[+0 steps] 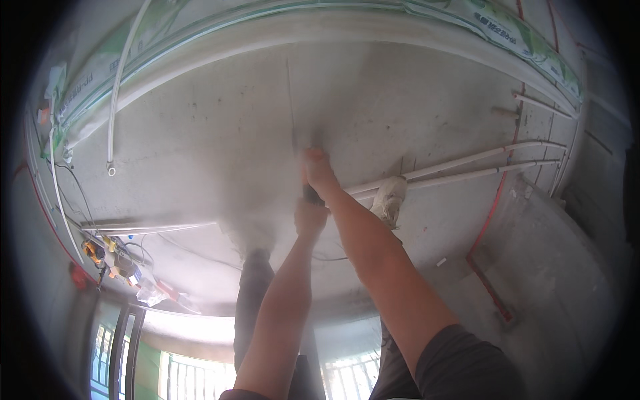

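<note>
Both my arms reach forward over a grey concrete floor [200, 127]. My right hand [319, 168] is closed round the far part of a dark hand-held tool [312, 195]. Closer to me, my left hand [311, 217] grips the same tool's near end. Dust and blur hide the tool's head and its exact kind. A thin straight line [289, 93] runs along the floor, just ahead and slightly left of the tool. Pale dust hangs around my hands and thickens to the left, blurring my left foot.
White pipes [467, 167] lie beside my right shoe [391, 199]; more pipes [153, 228] lie at left. A thin cable [327, 258] crosses behind my hands. Tools and bags [127, 270] sit at the left. Wrapped long packages [493, 30] line the far edge.
</note>
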Available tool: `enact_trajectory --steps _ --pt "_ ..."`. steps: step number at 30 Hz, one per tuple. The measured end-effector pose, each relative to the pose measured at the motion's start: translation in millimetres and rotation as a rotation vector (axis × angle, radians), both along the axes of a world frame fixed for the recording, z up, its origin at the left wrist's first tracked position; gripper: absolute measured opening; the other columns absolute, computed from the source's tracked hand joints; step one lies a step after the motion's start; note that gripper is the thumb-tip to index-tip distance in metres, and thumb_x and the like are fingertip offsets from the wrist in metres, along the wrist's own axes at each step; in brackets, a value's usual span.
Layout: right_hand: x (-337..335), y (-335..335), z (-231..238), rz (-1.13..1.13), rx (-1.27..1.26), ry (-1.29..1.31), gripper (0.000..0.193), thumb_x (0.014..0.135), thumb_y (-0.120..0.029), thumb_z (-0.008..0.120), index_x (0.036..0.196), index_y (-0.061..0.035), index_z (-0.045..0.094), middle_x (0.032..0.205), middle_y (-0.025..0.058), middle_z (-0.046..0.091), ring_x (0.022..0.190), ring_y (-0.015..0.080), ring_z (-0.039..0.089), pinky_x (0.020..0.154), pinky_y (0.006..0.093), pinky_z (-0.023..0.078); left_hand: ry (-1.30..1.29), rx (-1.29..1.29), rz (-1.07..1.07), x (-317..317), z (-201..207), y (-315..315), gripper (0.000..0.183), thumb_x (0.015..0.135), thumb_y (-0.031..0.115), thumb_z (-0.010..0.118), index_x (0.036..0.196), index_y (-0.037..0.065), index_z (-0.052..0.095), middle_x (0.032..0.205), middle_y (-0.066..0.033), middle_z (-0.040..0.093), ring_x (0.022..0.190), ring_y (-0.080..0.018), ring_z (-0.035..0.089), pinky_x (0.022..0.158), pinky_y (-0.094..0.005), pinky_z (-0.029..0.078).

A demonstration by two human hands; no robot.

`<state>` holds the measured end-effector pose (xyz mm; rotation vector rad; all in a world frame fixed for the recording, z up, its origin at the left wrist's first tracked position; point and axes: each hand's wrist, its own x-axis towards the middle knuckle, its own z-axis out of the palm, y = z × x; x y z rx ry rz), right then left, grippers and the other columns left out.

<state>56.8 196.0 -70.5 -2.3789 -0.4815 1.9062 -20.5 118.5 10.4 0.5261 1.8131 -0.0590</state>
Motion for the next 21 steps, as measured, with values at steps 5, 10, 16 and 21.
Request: enact_trajectory --steps 5,10,16,21 --pt "-4 0 14 0.011 0.079 -0.109 0.048 0.104 -0.038 0.07 0.143 -0.0123 0.059 0.116 0.0078 0.073 0.101 0.019 0.071 0.088 0.0372 0.057 0.013 -0.104 0.026 1 22 18 0.06 0.074 0.028 0.093 0.122 0.0 0.07 0.113 -0.021 0.08 0.113 -0.0418 0.077 0.094 -0.0509 0.059" --pt "-9 -27 31 -0.172 0.094 -0.002 0.09 0.096 -0.075 0.065 0.158 -0.0125 0.046 0.142 0.0152 0.073 0.135 0.036 0.069 0.115 0.0464 0.049 0.125 -0.072 -0.085 3 33 -10 0.066 0.081 0.044 0.09 0.122 -0.002 0.066 0.111 -0.0241 0.079 0.11 -0.044 0.077 0.093 -0.0523 0.058" --pt "-7 -44 32 0.02 -0.025 -0.11 0.097 0.097 -0.076 0.064 0.163 -0.0104 0.038 0.147 0.0184 0.07 0.14 0.0388 0.065 0.117 0.0481 0.047 0.12 -0.099 -0.088 -1 38 -24 0.065 0.087 0.053 0.086 0.115 -0.002 0.066 0.108 -0.0265 0.079 0.107 -0.047 0.077 0.091 -0.0535 0.058" --pt "-4 -58 20 -0.007 -0.008 -0.088 0.1 0.097 -0.077 0.063 0.164 -0.0084 0.037 0.151 0.0193 0.067 0.142 0.0392 0.063 0.118 0.05 0.046 0.136 -0.096 -0.089 4 47 -26 0.065 0.089 0.055 0.083 0.115 -0.002 0.065 0.108 -0.0277 0.078 0.109 -0.0486 0.076 0.092 -0.0547 0.058"
